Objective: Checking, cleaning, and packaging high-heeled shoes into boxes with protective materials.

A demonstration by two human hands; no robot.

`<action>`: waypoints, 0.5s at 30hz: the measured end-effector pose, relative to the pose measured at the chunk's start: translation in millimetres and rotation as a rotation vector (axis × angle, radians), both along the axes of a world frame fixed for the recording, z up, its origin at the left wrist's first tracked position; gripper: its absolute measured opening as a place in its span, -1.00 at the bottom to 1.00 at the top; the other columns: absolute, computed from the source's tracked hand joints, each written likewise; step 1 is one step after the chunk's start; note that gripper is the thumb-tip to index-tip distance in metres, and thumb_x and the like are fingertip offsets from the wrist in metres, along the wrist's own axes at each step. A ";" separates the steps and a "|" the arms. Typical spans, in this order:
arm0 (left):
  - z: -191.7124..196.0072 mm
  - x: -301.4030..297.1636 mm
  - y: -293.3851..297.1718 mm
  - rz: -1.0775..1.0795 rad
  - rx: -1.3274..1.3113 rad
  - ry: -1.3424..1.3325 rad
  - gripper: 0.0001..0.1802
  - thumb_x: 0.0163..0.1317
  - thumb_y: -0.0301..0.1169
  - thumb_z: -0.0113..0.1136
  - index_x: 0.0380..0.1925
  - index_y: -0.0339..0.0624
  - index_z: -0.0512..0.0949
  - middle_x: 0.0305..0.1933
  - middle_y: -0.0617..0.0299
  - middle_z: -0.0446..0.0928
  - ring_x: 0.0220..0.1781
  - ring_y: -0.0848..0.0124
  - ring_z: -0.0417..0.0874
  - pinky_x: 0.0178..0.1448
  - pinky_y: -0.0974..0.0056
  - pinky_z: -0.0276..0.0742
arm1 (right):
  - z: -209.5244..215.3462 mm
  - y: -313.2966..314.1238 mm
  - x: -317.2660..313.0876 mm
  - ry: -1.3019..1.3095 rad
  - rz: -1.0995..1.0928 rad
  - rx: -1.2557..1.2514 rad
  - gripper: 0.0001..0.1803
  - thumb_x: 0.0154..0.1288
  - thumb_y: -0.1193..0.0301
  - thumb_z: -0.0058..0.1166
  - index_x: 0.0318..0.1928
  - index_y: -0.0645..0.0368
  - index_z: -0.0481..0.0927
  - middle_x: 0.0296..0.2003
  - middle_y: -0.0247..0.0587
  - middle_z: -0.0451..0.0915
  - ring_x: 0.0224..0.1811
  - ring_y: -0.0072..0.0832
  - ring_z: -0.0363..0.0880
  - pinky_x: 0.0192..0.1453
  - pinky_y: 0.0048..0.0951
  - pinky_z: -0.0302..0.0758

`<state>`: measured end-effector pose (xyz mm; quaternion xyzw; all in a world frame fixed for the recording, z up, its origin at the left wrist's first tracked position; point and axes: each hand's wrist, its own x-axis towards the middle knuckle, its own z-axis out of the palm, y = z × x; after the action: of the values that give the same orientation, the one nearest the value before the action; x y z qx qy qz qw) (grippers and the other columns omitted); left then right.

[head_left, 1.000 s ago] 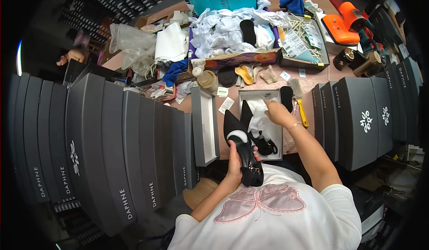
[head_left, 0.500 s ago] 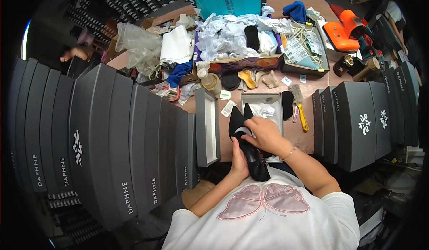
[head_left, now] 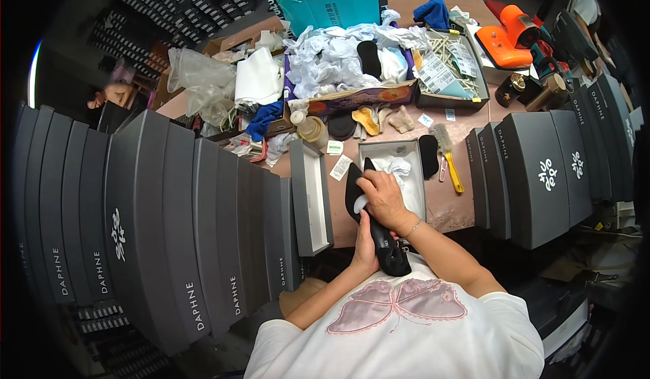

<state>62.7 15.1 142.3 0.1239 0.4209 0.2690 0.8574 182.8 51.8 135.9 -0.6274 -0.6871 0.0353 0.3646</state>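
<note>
A black pointed-toe shoe (head_left: 390, 257) lies lengthwise between my hands, its toe away from me and its heel close to my shirt. My left hand (head_left: 367, 247) holds it along the left side, thumb up by the opening. Across the front part my right hand (head_left: 387, 202) is closed, its curled fingers at the opening. White stuffing (head_left: 361, 204) shows inside the shoe beside those fingers. A second black pointed tip (head_left: 368, 165) shows just beyond the right hand; most of it is hidden. Under and behind the hands stands an open grey shoe box (head_left: 420, 176) with white tissue (head_left: 398, 167) inside.
A grey box lid (head_left: 309, 199) stands left of the hands. Stacked dark shoe boxes (head_left: 162, 230) rise on the left, more (head_left: 535, 176) on the right. A yellow-handled brush (head_left: 455, 172) and black pad (head_left: 428, 157) lie beside the box. Behind sits a carton (head_left: 352, 99) of crumpled paper.
My right hand has shifted slightly left and toward me over the shoe's front, covering more of its opening. The left hand still holds the shoe. The whole view has shifted a little.
</note>
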 end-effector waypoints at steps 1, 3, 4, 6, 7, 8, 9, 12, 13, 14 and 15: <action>-0.4 -0.3 0.2 -0.012 0.001 -0.012 -0.37 0.35 0.26 -0.19 -0.14 -0.14 0.41 -0.43 0.17 0.52 -0.48 0.41 0.58 -0.36 0.33 0.60 | -3.0 2.9 -2.3 -0.008 -0.007 -0.007 -0.50 -0.06 0.52 0.11 0.01 0.07 0.48 -0.02 -0.17 0.45 -0.03 -0.27 0.44 -0.04 -0.28 0.32; -2.2 1.9 -1.2 -0.037 0.000 -0.042 -0.37 0.36 0.25 -0.21 -0.13 -0.14 0.41 -0.45 0.17 0.51 -0.48 0.41 0.59 -0.36 0.33 0.60 | -15.6 6.8 -5.2 -0.029 -0.022 -0.025 -0.42 -0.03 0.51 0.07 0.13 0.07 0.46 0.11 -0.14 0.42 0.00 -0.29 0.43 0.00 -0.26 0.29; -0.8 2.6 -3.7 -0.002 -0.003 -0.008 -0.35 0.36 0.25 -0.23 -0.15 -0.17 0.42 -0.49 0.17 0.51 -0.48 0.42 0.59 -0.38 0.34 0.58 | -16.8 4.9 -5.4 -0.011 0.032 -0.059 -0.41 0.03 0.50 0.03 0.18 0.06 0.44 0.13 -0.12 0.40 0.02 -0.28 0.43 0.04 -0.28 0.29; -2.6 -0.2 -4.8 -0.031 0.019 0.029 -0.34 0.36 0.25 -0.24 -0.15 -0.17 0.42 -0.51 0.18 0.52 -0.48 0.43 0.58 -0.38 0.35 0.58 | -22.2 11.8 -2.4 -0.015 0.138 -0.003 -0.42 0.03 0.49 0.04 0.17 0.07 0.44 0.15 -0.09 0.37 0.07 -0.20 0.43 0.10 -0.24 0.41; -9.5 -1.6 -2.5 -0.013 -0.002 0.036 -0.35 0.36 0.25 -0.24 -0.15 -0.17 0.42 -0.52 0.19 0.52 -0.48 0.43 0.58 -0.38 0.35 0.58 | -18.1 20.6 -2.8 0.025 0.213 -0.007 -0.41 0.02 0.49 0.05 0.17 0.08 0.43 0.16 -0.07 0.36 0.08 -0.16 0.43 0.10 -0.24 0.46; -12.2 -2.1 -2.0 -0.018 0.054 0.007 -0.35 0.37 0.24 -0.24 -0.15 -0.17 0.43 -0.49 0.17 0.52 -0.47 0.42 0.59 -0.35 0.33 0.58 | -11.2 22.5 -1.1 -0.016 0.232 -0.031 -0.37 0.03 0.49 0.06 0.21 0.08 0.39 0.18 -0.01 0.33 0.09 -0.12 0.44 0.04 -0.29 0.55; -8.2 -0.1 0.0 0.035 0.064 0.035 -0.35 0.38 0.24 -0.24 -0.15 -0.18 0.43 -0.47 0.17 0.52 -0.45 0.42 0.59 -0.34 0.34 0.57 | 2.2 20.9 -2.2 -0.015 0.191 -0.093 -0.38 0.05 0.49 0.05 0.22 0.08 0.38 0.20 0.01 0.31 0.08 -0.13 0.45 0.02 -0.30 0.56; 2.4 1.6 -0.1 0.118 0.067 0.049 -0.35 0.38 0.22 -0.24 -0.14 -0.20 0.43 -0.42 0.16 0.52 -0.41 0.41 0.58 -0.32 0.33 0.57 | 34.2 11.0 0.3 -0.024 0.097 -0.236 -0.40 0.10 0.48 0.02 0.23 0.12 0.36 0.07 0.02 0.40 -0.05 -0.17 0.51 -0.08 -0.30 0.58; -1.2 -2.0 0.0 0.092 0.048 0.006 -0.35 0.39 0.22 -0.24 -0.13 -0.21 0.43 -0.40 0.16 0.52 -0.39 0.41 0.58 -0.31 0.33 0.57 | 29.4 9.1 2.6 -0.058 0.086 -0.263 -0.41 0.10 0.48 0.02 0.22 0.14 0.36 0.00 -0.03 0.42 -0.09 -0.18 0.51 -0.13 -0.31 0.57; -3.2 -4.6 -0.4 0.067 0.029 -0.037 -0.35 0.39 0.21 -0.24 -0.12 -0.21 0.43 -0.39 0.16 0.52 -0.38 0.41 0.58 -0.31 0.32 0.57 | 19.6 8.0 3.3 -0.093 0.074 -0.290 -0.42 0.10 0.48 0.02 0.21 0.17 0.36 -0.08 -0.08 0.44 -0.13 -0.19 0.51 -0.17 -0.31 0.56; -1.5 -2.4 -1.3 0.024 0.016 -0.051 -0.35 0.39 0.21 -0.24 -0.10 -0.22 0.42 -0.38 0.18 0.51 -0.39 0.39 0.57 -0.30 0.30 0.57 | 9.1 7.0 2.4 -0.125 0.064 -0.314 -0.43 0.10 0.48 0.02 0.20 0.19 0.37 -0.16 -0.12 0.46 -0.17 -0.20 0.51 -0.21 -0.32 0.56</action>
<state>60.3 13.8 140.8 0.1187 0.3984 0.2856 0.8635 185.2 58.8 145.0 -0.6553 -0.7143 0.1148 0.2171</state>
